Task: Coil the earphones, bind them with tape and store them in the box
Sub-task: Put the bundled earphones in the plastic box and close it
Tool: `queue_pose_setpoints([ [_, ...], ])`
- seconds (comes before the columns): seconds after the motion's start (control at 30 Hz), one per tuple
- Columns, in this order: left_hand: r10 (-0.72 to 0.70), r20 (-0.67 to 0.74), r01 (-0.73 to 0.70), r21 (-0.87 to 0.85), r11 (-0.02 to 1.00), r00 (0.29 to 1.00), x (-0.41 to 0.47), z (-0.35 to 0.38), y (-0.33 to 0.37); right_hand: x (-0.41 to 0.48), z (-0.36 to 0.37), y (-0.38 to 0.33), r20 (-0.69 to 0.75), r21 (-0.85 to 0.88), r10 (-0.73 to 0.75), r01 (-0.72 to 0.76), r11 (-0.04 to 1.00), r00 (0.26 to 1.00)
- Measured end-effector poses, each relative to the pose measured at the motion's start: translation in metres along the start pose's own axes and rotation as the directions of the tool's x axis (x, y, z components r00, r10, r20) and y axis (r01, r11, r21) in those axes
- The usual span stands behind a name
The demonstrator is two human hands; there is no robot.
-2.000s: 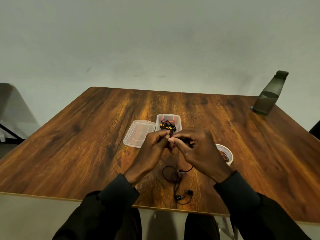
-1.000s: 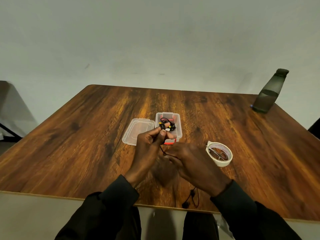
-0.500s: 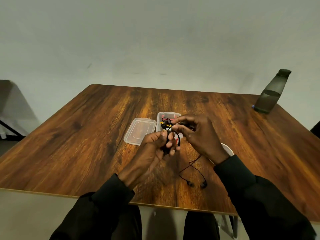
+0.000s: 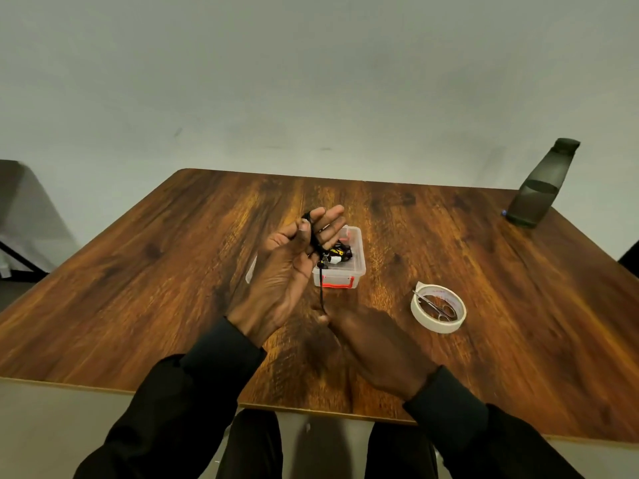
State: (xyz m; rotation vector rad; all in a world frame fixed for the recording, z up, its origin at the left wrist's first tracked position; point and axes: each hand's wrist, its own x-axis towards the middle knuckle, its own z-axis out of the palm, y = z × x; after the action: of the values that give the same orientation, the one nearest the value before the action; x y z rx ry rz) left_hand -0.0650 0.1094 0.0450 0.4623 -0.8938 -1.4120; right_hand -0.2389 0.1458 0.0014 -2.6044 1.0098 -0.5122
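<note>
Earphones (image 4: pixel 313 233): black cord, wound in loops around the raised fingers of the left hand, held above the table; one strand drops straight down from the loops to the right hand.

Left hand (image 4: pixel 288 271): raised, palm turned inward, fingers mostly extended and spread, thumb pressed on the wound cord to pin it.

Right hand (image 4: pixel 373 340): low over the table, back of hand to the camera, fingers curled under and pinching the lower end of the strand; the grip itself is hidden.

Box (image 4: pixel 356 267): small clear plastic, red clasp on the near side, open, standing just behind the left hand; dark bundles with yellow and white bits lie inside.

Lid (image 4: pixel 249 273): clear, only an edge showing left of the left hand.

Tape (image 4: pixel 437 307): white roll lying flat, right of the box; small scissors (image 4: pixel 434 305) rest across it.

Bottle (image 4: pixel 539 184): dark, upright, far right corner of the wooden table (image 4: pixel 138 271).
</note>
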Motion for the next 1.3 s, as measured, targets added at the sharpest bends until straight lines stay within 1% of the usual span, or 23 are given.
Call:
queue_pose_setpoints([
  [0.03, 0.021, -0.014, -0.02, 0.069, 0.997, 1.0, -0.001, 0.001, -0.003, 0.0, -0.003, -0.004, 0.019, -0.05, -0.006, 0.007, 0.999, 1.0],
  [0.07, 0.061, -0.033, -0.053, 0.206, 0.977, 0.998, -0.002, 0.0, -0.005, 0.0, -0.005, -0.006, 0.008, -0.081, -0.027, 0.027, 0.996, 1.0],
  [0.1, 0.105, -0.041, -0.081, 0.386, 0.919, 0.994, -0.004, -0.004, -0.008, 0.001, -0.009, -0.009, -0.026, -0.104, -0.064, 0.061, 0.993, 0.998],
  [0.13, 0.129, -0.024, -0.095, 0.544, 0.834, 0.991, -0.006, -0.007, -0.01, 0.001, -0.014, -0.009, -0.062, -0.127, -0.101, 0.092, 0.988, 0.993],
  [0.17, 0.127, -0.005, -0.093, 0.65, 0.754, 0.992, -0.007, -0.011, -0.012, 0.002, -0.021, -0.009, -0.097, -0.154, -0.124, 0.108, 0.982, 0.988],
  [0.2, 0.099, 0.001, -0.071, 0.705, 0.705, 0.995, -0.01, -0.013, -0.014, 0.003, -0.029, -0.008, -0.137, -0.175, -0.131, 0.107, 0.979, 0.982],
  [0.23, 0.059, -0.01, -0.034, 0.719, 0.695, 0.998, -0.014, -0.013, -0.014, 0.006, -0.038, -0.006, -0.183, -0.182, -0.133, 0.099, 0.978, 0.974],
  [0.33, -0.054, -0.011, 0.046, 0.691, 0.722, 0.998, -0.025, -0.009, -0.016, 0.014, -0.061, 0.005, -0.335, -0.196, -0.147, 0.084, 0.977, 0.931],
  [0.4, -0.14, 0.04, 0.079, 0.663, 0.745, 0.989, -0.029, -0.007, -0.016, 0.021, -0.07, 0.016, -0.415, -0.183, -0.136, 0.064, 0.981, 0.9],
  [0.43, -0.189, 0.065, 0.107, 0.627, 0.772, 0.98, -0.03, -0.005, -0.015, 0.024, -0.072, 0.022, -0.46, -0.131, -0.106, 0.05, 0.99, 0.881],
  [0.5, -0.266, 0.094, 0.18, 0.521, 0.835, 0.959, -0.032, -0.002, -0.013, 0.029, -0.07, 0.033, -0.539, 0.027, -0.023, 0.045, 0.999, 0.842],
  [0.57, -0.297, 0.103, 0.239, 0.377, 0.895, 0.949, -0.032, 0.0, -0.01, 0.033, -0.063, 0.04, -0.565, 0.195, 0.073, 0.047, 0.98, 0.822],
  [0.6, -0.297, 0.119, 0.251, 0.296, 0.921, 0.948, -0.032, 0.001, -0.007, 0.034, -0.059, 0.042, -0.55, 0.277, 0.122, 0.042, 0.96, 0.826],
  [0.67, -0.275, 0.168, 0.256, 0.126, 0.958, 0.947, -0.03, 0.002, -0.001, 0.034, -0.046, 0.044, -0.459, 0.418, 0.188, 0.024, 0.908, 0.868],
  [0.73, -0.248, 0.189, 0.261, -0.044, 0.964, 0.95, -0.027, 0.004, 0.003, 0.03, -0.031, 0.042, -0.328, 0.538, 0.202, 0.006, 0.843, 0.923],
  [0.8, -0.214, 0.183, 0.239, -0.124, 0.963, 0.96, -0.024, 0.006, 0.004, 0.025, -0.018, 0.034, -0.231, 0.646, 0.203, -0.007, 0.763, 0.952],
  [0.87, -0.173, 0.169, 0.199, -0.149, 0.969, 0.97, -0.022, 0.008, 0.003, 0.021, -0.008, 0.028, -0.176, 0.725, 0.189, -0.002, 0.689, 0.966],
  [0.93, -0.136, 0.121, 0.152, -0.129, 0.98, 0.983, -0.02, 0.008, 0.001, 0.019, -0.002, 0.024, -0.183, 0.753, 0.176, 0.023, 0.657, 0.967],
  [1.03, -0.086, 0.038, 0.088, -0.062, 0.994, 0.996, -0.019, 0.006, -0.002, 0.017, 0.001, 0.025, -0.227, 0.749, 0.193, 0.044, 0.662, 0.955],
  [1.13, -0.031, -0.034, 0.03, -0.037, 0.999, 0.999, -0.016, 0.001, -0.003, 0.013, 0.006, 0.021, -0.232, 0.769, 0.255, 0.017, 0.639, 0.939],
  [1.23, 0.024, -0.06, -0.023, 0.013, 1.0, 0.998, -0.014, -0.002, -0.006, 0.01, 0.013, 0.015, -0.264, 0.74, 0.286, 0.003, 0.672, 0.921],
  [1.3, 0.05, -0.066, -0.045, 0.078, 0.996, 0.997, -0.015, -0.001, -0.01, 0.009, 0.014, 0.01, -0.279, 0.699, 0.276, -0.003, 0.715, 0.92],
])
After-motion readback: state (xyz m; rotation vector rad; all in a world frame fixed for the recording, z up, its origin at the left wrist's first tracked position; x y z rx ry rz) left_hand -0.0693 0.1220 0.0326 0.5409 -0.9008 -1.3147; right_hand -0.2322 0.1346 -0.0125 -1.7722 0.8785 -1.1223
